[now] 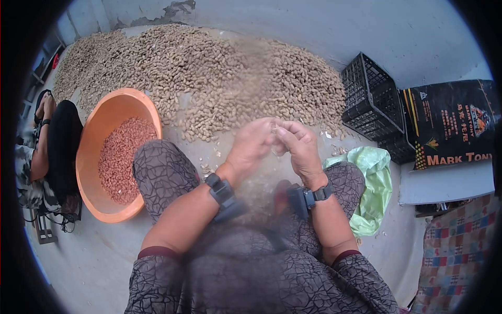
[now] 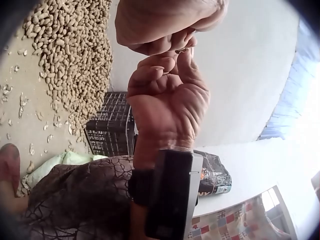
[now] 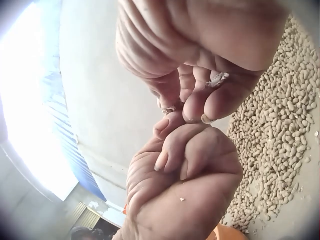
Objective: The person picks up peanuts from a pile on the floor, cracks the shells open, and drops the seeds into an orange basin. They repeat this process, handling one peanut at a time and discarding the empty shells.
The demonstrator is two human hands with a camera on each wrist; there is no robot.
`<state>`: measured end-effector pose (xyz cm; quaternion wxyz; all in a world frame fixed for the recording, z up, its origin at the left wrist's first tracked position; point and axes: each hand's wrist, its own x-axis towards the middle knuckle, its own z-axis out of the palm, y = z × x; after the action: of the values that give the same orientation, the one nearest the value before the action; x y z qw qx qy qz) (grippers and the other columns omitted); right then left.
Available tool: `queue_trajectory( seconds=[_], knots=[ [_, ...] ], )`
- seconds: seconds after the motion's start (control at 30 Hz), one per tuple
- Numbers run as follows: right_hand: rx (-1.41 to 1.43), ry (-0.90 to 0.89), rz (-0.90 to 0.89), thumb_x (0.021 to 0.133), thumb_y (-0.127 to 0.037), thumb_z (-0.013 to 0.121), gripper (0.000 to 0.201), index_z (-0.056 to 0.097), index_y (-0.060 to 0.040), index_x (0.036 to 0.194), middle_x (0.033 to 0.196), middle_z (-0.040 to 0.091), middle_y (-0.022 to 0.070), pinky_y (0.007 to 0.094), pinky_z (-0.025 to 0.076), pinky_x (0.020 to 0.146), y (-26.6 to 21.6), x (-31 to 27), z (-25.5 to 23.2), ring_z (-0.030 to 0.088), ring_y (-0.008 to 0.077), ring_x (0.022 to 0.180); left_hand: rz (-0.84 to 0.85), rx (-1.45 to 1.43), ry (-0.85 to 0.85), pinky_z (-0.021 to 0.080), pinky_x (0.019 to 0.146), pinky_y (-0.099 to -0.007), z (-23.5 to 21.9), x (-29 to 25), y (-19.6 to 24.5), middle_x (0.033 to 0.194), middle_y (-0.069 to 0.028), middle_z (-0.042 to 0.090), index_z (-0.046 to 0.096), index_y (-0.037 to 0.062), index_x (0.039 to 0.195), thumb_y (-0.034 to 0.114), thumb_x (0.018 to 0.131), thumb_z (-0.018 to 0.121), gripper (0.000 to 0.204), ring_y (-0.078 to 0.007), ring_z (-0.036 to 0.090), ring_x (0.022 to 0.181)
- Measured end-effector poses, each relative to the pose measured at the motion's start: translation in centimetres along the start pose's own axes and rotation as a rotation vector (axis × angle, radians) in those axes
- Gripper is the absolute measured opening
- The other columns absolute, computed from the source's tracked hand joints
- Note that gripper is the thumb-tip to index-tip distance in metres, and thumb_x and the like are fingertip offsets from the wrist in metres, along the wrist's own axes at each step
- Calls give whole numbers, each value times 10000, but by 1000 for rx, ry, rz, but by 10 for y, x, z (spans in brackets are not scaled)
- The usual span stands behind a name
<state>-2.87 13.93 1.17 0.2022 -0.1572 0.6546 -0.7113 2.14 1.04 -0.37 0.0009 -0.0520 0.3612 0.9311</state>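
Note:
Both hands meet fingertip to fingertip in front of the knees. Between them is a small peanut shell (image 2: 183,50), mostly covered by the fingers. My left hand (image 1: 247,146) is blurred in the head view; its curled fingers pinch one side of the shell. My right hand (image 1: 300,149) pinches the other side with thumb and forefinger. In the right wrist view, a pale piece of broken shell (image 3: 218,80) lies against the right hand's curled fingers, and a crumb (image 3: 182,199) sticks to the left palm.
A wide heap of unshelled peanuts (image 1: 198,73) spreads along the wall. Left stands an orange basin (image 1: 86,152) holding shelled red peanuts (image 1: 123,162). On the right are a black crate (image 1: 368,97), a green sack (image 1: 374,183) and a black printed bag (image 1: 449,123). Another person's arm (image 1: 41,157) shows far left.

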Motion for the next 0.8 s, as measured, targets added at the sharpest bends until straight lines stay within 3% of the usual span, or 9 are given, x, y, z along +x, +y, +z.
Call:
queue_trajectory(
  seconds=[0.23,0.4,0.53,0.63,0.7,0.8],
  knots=[
    [73,62,-26,862,-176,612,177,615,-6,914,737,630,37,187,422,508,9,-3,0,523,55,565,-27,-4,4,300,437,-142,0,1,-2,689,12,512,550,2,1048,137,934,487,187,-20,376,484],
    [-74,181,-125,841,-106,608,100,616,-6,828,706,601,17,191,421,497,3,-9,6,524,56,584,-14,13,29,312,435,-151,-9,3,-12,705,-19,546,554,11,964,82,896,502,110,-37,406,488],
    [-131,154,-192,845,-82,596,81,609,-5,822,711,599,18,196,422,496,5,-11,4,524,59,583,-31,44,27,307,424,-158,-6,1,-9,711,-24,552,567,10,943,86,883,498,119,-49,417,487],
    [-166,195,-297,832,-31,592,36,600,3,820,715,604,30,204,436,512,-4,-16,12,554,71,616,-84,39,99,275,405,-180,-3,-4,-3,692,-21,545,583,20,913,141,894,489,155,-59,392,471],
    [-387,76,-518,808,13,598,14,589,9,819,716,614,53,214,453,536,-15,-21,19,589,84,652,-109,-68,40,233,394,-200,-3,-6,-2,656,-13,522,597,36,890,186,902,471,196,-70,359,458],
    [-515,141,-561,793,36,604,33,584,13,806,715,621,70,220,465,543,-3,-16,14,607,94,639,-149,-107,106,215,398,-210,1,-3,-8,624,-4,495,602,46,882,204,907,467,209,-77,333,451]
  ],
)
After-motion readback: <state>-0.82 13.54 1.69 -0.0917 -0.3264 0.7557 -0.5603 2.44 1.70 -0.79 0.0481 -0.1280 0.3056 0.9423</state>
